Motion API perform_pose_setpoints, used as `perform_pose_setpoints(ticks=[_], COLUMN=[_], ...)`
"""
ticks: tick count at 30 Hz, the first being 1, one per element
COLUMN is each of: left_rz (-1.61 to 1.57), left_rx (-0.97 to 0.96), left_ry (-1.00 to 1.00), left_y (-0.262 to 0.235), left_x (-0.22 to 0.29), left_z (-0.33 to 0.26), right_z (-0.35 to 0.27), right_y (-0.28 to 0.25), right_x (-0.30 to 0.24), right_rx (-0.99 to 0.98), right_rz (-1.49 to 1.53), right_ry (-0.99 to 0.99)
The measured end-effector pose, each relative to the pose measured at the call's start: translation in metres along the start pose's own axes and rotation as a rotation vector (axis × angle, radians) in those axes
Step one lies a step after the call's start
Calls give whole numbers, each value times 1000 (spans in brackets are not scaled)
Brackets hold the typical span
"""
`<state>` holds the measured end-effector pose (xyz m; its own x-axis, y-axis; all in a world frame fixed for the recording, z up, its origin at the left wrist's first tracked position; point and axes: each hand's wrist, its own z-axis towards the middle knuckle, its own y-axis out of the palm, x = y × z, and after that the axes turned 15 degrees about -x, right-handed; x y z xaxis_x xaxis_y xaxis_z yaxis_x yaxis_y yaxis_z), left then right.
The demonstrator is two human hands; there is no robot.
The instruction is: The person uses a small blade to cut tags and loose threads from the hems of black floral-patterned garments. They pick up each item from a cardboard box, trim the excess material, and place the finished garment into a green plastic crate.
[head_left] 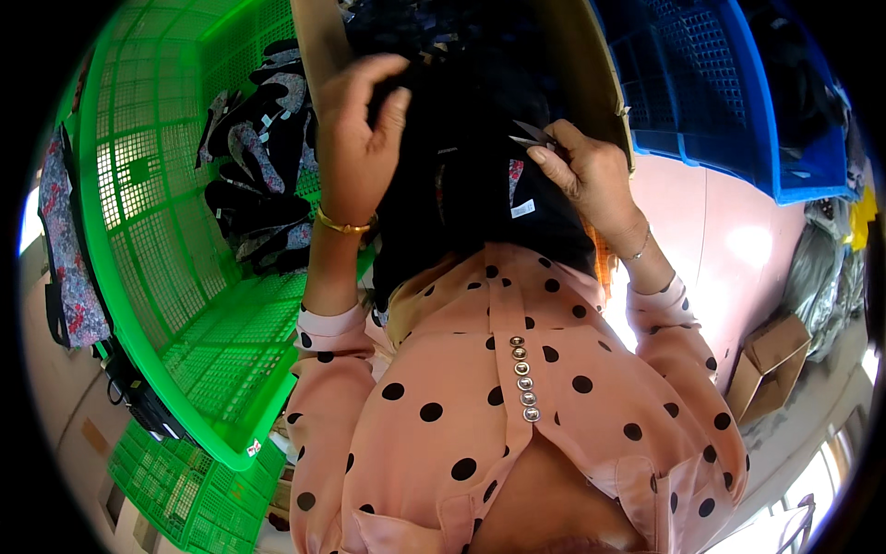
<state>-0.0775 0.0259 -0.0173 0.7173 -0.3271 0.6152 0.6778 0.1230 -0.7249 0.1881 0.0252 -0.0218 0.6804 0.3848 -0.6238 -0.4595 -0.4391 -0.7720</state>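
My right hand (591,171) is closed round a small pair of thread snips (531,136), whose two pointed blades stand apart and point left. Opposite it, my left hand (362,120) is slightly blurred, with thumb and forefinger apart over black cloth; its other fingers are partly hidden. Dark cloth (480,185) covers my lap. A white label (523,210) and a small red floral patch (516,171) show on it, below the snips. Beyond my hands, an open cardboard box (595,55) holds dark pieces that are hard to make out.
To the left, a large green plastic crate (175,323) contains several black and floral cloth pieces (263,148). A floral strip (74,249) hangs over its outer side. At the right are a blue crate (701,74), a small cardboard box (769,369) and grey plastic bags (817,277).
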Motion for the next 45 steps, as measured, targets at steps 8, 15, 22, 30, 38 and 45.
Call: perform_pose_setpoints(ticks=[8,15,22,30,38,45], left_rz=[-72,144,-754,-1116,-1582,-1658], left_rx=[-290,-224,-95,-555,83,154], left_ry=[0,246,-190,-383,-570,-579], left_y=[14,28,21,1,-14,-12], left_x=[17,9,-5,36,69,79], left_z=[-14,-4,-20,-47,-33,-37], right_z=[11,24,36,32,-9,-45], right_y=[-13,11,33,-3,-29,-17], right_x=[-10,0,22,13,-25,-44], right_rx=[-112,42,-162,-139,-135,44], right_rz=[-262,232,735,1481,675,166], right_ry=[-59,64,62,123,-71,-232])
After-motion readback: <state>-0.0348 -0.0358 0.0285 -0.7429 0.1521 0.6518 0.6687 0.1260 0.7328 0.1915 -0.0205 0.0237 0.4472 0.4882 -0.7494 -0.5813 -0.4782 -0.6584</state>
